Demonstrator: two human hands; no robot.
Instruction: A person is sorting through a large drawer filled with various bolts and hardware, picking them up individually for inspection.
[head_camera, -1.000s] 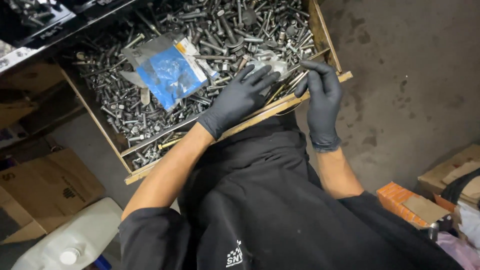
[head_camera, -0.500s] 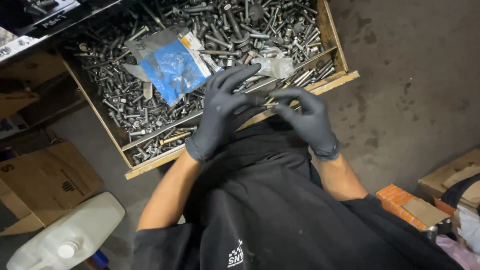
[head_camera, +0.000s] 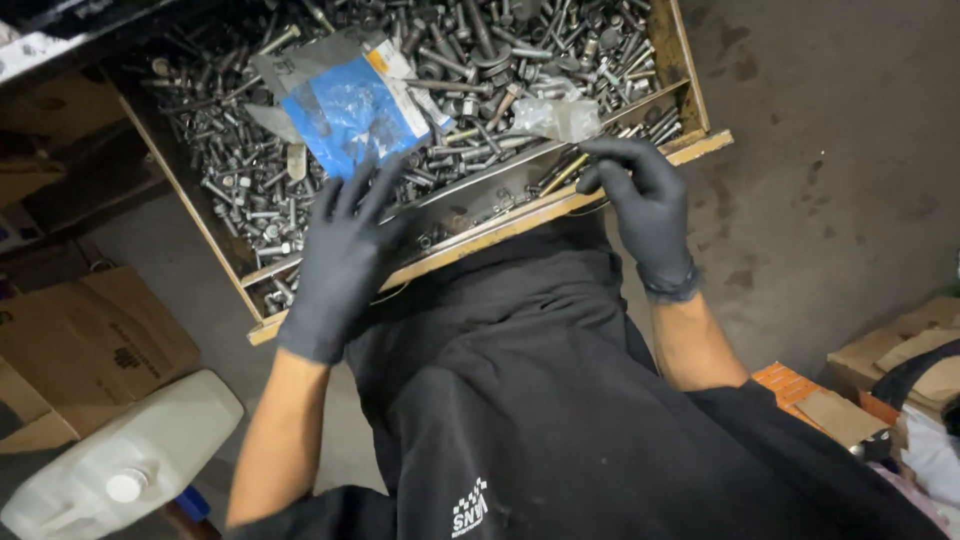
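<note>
A wooden drawer (head_camera: 470, 240) holds a deep heap of grey bolts and nuts (head_camera: 500, 60). On the heap lie a blue plastic bag (head_camera: 350, 110) and a crumpled clear bag (head_camera: 555, 115). My left hand (head_camera: 345, 255), in a black glove, hovers over the drawer's front-left part with its fingers spread just below the blue bag, holding nothing. My right hand (head_camera: 640, 200), also gloved, rests at the front rail near the right corner. Its fingers curl down beside a brass-coloured bolt (head_camera: 563, 173). Whether it pinches anything is hidden.
A white plastic jug (head_camera: 120, 465) lies at lower left beside brown cardboard boxes (head_camera: 90, 340). More boxes and an orange object (head_camera: 790, 385) sit at lower right. Stained concrete floor (head_camera: 850, 150) runs along the right. My dark jacket fills the bottom.
My left hand slid left and lower along the drawer front, fingers still spread. My right hand went from near my chest back up to the front rail.
</note>
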